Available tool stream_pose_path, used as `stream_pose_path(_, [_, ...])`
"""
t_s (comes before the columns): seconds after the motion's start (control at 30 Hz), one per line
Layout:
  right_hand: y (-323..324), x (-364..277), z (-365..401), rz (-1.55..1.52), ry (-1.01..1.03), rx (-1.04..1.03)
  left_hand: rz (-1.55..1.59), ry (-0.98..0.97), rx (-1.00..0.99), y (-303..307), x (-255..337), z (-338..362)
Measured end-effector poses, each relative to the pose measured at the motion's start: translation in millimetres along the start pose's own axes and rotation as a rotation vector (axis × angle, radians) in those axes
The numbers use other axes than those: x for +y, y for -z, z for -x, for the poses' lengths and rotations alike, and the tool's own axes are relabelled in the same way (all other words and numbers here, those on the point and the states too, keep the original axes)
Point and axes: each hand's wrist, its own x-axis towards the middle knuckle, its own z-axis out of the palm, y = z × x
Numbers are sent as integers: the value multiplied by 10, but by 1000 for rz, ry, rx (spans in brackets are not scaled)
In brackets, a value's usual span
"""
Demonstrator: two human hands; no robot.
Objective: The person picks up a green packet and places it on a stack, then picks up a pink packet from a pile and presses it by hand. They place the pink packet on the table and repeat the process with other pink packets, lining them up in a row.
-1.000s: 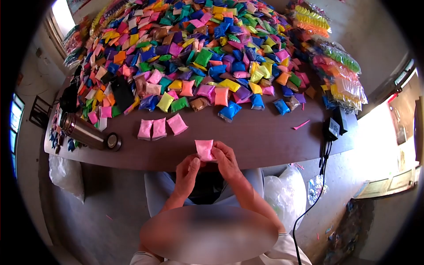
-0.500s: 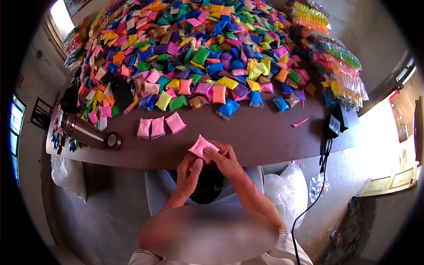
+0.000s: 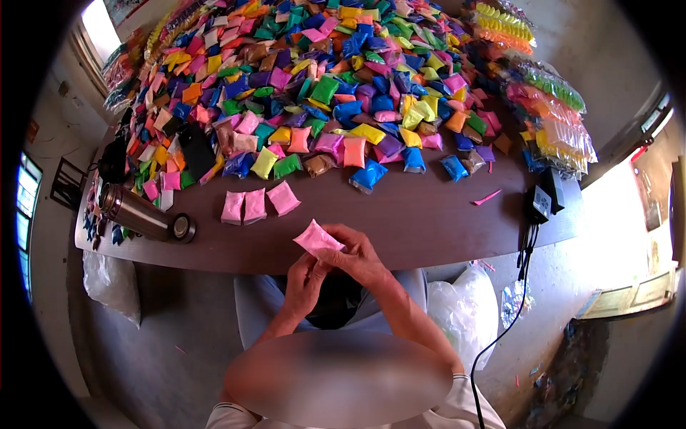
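Observation:
A puffy pink packet (image 3: 313, 237) is held above the table's front edge. My right hand (image 3: 359, 259) grips its right end, thumb on top and fingers behind. Just below, my left hand (image 3: 305, 284) is closed, its fingertips and thumb drawn together close to the packet's lower edge and my right thumb. Whether the left fingers pinch anything is hidden. Three similar pink packets, among them a tilted pink packet (image 3: 284, 198), lie on the brown table (image 3: 421, 222) beyond my hands.
A large heap of colourful packets (image 3: 325, 89) covers the table's back. At left lies a steel flask (image 3: 136, 211) near a dark phone-like slab (image 3: 196, 150). A pink strip (image 3: 487, 197) and a black box with cables (image 3: 537, 205) are at right. Plastic bags (image 3: 464, 307) stand below.
The pink packet has shifted slightly left and tilted in my right hand. My right thumb has slid down along it, and my left fingers have closed together near it.

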Motion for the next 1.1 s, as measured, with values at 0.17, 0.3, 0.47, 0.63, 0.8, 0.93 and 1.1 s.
stream_pose_path(0.17, [62, 83, -22, -181, -102, -2, 10, 37, -59, 43, 15, 10])
stream_pose_path(0.3, [82, 134, -22, -198, -69, -12, 136, 20, -21, -12, 23, 18])
stream_pose_path(0.47, [-26, -20, -15, -49, 19, -4, 28, 32, -27, 34, 24, 14])
stream_pose_path(0.63, [-13, 34, 3, -5, -37, 11, -43, -7, -27, 7, 15, 10])
stream_pose_path(0.8, [1, 122, -6, -79, 16, 11, -58, 11, 33, 9, 7, -3])
stream_pose_path(0.93, [-118, -103, -12, -137, -64, 137, -69, 53, 14, 52, 38, -20])
stream_pose_path(1.1, [-76, 97, -50, 16, -24, 95, 102, 114, -7, 107, -119, -19])
